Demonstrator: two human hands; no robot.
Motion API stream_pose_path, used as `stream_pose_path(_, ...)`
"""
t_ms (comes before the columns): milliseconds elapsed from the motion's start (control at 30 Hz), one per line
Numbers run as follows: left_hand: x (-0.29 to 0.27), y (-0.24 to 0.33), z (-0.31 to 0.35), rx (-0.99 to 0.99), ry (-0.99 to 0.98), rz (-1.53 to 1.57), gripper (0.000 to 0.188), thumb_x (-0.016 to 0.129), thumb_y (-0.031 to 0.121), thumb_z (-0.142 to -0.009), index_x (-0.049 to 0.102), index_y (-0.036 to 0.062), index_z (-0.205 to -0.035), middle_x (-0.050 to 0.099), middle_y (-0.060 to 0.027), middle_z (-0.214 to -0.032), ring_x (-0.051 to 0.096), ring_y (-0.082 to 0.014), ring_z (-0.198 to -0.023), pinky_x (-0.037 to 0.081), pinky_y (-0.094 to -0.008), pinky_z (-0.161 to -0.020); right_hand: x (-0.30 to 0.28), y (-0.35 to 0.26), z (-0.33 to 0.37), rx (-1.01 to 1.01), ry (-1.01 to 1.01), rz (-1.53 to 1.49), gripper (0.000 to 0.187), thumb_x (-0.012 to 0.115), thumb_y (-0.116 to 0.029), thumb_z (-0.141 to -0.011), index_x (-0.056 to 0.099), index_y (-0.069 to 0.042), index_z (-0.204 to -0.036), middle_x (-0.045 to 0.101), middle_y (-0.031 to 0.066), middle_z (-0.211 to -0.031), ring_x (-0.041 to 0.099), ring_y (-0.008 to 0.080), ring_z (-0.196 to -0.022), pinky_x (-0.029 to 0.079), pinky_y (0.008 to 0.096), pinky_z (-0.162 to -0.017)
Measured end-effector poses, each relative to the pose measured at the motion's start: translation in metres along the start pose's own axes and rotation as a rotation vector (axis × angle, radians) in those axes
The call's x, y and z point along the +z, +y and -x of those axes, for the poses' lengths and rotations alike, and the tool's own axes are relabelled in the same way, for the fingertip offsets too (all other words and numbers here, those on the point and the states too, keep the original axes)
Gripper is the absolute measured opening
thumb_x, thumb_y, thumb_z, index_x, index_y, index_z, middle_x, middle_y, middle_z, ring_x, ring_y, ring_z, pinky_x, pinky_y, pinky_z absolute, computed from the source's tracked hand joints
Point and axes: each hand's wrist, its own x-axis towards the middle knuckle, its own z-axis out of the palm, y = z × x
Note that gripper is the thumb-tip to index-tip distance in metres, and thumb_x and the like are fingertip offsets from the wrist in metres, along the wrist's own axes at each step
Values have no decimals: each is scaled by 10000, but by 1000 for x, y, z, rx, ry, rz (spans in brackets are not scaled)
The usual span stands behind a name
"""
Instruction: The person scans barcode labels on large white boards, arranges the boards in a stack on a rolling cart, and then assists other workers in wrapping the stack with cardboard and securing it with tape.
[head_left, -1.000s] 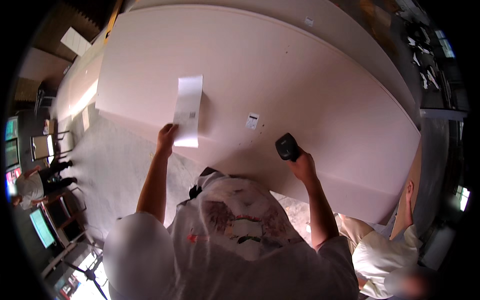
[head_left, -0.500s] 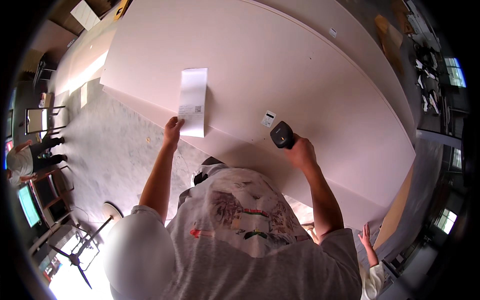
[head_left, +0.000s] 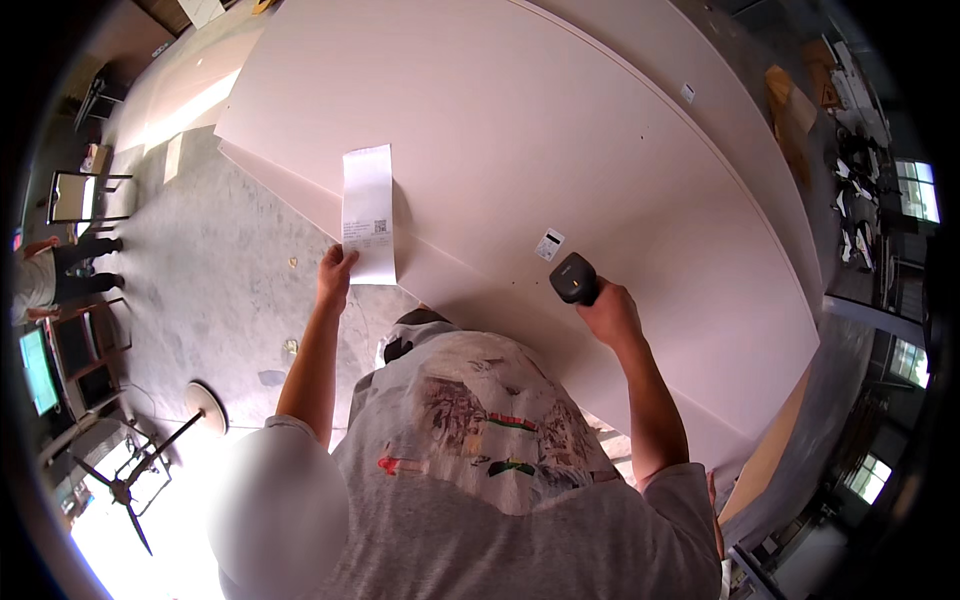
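My left hand (head_left: 335, 275) pinches the lower left edge of a long white paper sheet (head_left: 368, 190), which bears small print and a square code. In my right hand (head_left: 612, 312) is a black handheld barcode scanner (head_left: 573, 279), its rounded head pointing toward a small white label (head_left: 549, 244) with a dark bar. The label is stuck on a large pale panel (head_left: 480, 130). A small gap shows between scanner and label. The scanner's grip is mostly hidden by my fingers.
Beyond the top panel's far edge, another pale panel carries a second small label (head_left: 687, 92). Grey concrete floor (head_left: 250, 230) lies to the left. A person (head_left: 60, 275) stands at the far left, near a chair (head_left: 75, 197). A fan-like stand (head_left: 150, 460) is at lower left.
The view has turned slightly, so panels and label appear shifted. Both hands keep their hold on paper and scanner. The other person's raised hand at lower right is now mostly hidden behind my sleeve.
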Motion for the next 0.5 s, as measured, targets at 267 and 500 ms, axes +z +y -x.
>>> stream_pose_path(267, -1, 3, 0, 8, -11, 13, 206, 610, 94, -914, 588, -30, -1077, 662, -74, -1014, 603, -154, -941, 457, -295, -886, -1, -3, 3, 21, -5, -6, 292, 704, -172, -751, 674, -30, -1005, 690, 225, -907, 656, 412, -887, 529, 450, -770)
stream_pose_path(500, -2, 4, -1, 4, -9, 12, 199, 610, 88, -913, 590, -30, -1072, 661, -73, -1013, 602, -152, -944, 456, -295, -885, -5, -7, 5, 0, -26, -20, 294, 703, -167, -751, 672, -28, -1009, 690, 228, -910, 658, 411, -893, 528, 448, -776)
